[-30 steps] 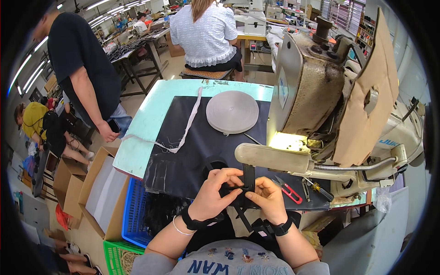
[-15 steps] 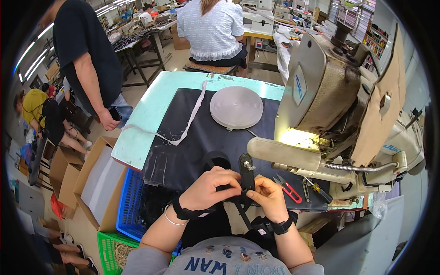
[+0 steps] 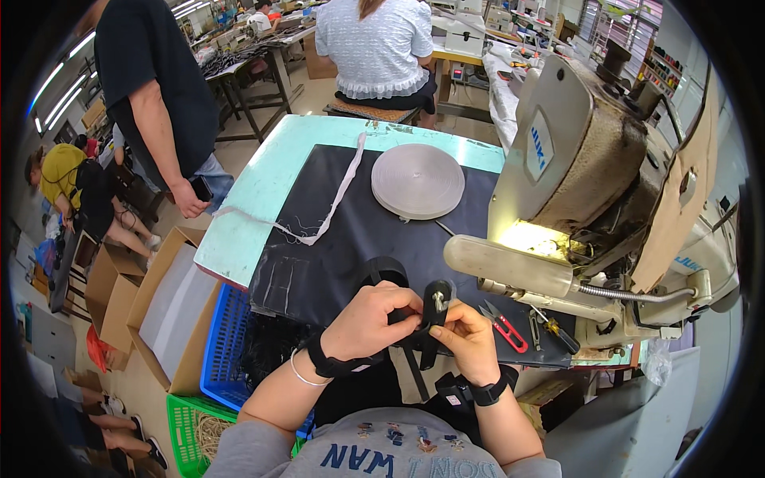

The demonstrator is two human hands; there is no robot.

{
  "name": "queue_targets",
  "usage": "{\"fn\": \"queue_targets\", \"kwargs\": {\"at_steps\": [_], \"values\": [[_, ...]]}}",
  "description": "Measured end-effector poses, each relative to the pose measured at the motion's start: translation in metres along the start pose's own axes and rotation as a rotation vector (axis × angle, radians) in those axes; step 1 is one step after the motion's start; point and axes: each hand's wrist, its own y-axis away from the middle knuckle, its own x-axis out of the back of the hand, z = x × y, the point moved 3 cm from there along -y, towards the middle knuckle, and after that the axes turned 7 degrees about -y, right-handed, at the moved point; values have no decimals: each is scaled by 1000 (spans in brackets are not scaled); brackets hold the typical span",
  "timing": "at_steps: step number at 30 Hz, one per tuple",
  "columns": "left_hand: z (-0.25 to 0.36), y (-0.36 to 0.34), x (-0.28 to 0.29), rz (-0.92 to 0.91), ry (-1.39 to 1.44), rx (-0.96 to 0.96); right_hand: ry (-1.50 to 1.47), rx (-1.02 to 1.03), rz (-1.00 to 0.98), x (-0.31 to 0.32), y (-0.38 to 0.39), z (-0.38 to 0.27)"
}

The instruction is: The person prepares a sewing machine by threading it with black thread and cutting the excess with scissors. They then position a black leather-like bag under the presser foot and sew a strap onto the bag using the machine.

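Both hands meet in front of my body, at the near edge of the black mat [image 3: 319, 263]. Between them is a black strap [image 3: 429, 350] whose rounded end [image 3: 436, 301] carries a small silver metal fitting. My left hand [image 3: 374, 319] pinches the strap from the left, its fingertips partly hidden behind it. From the right, the thumb and fingers of my right hand [image 3: 466, 334] grip it just below the rounded end. A black looped band [image 3: 386, 269] stands on the mat just beyond my left hand; whether it joins the strap, I cannot tell.
A sewing machine [image 3: 582, 151] with its lamp lit stands at right. Red-handled thread snips [image 3: 510, 333] and a screwdriver [image 3: 564, 338] lie near my right hand. Beyond are a grey webbing roll [image 3: 418, 179] and frayed strip [image 3: 343, 191]. Blue basket [image 3: 219, 350] and carton [image 3: 151, 334] stand left.
The strap's rounded end stood tall and upright; now it sits lower and looks bent over, with its lower part hanging below my fingers. Both hands stay close together on it.
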Motion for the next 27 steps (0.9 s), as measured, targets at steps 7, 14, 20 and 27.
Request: {"fn": "queue_targets", "kwargs": {"at_steps": [7,14,20,27], "values": [[-2,1,-5,59,111,88,-13,39,-13,5,-2,5],[-7,2,-7,-16,262,158,-161,4,-63,7,-7,8],[-6,3,-9,28,316,265,5,119,-81,7,-9,6],[-9,3,-6,83,189,201,-50,-83,5,-1,-11,3]]}}
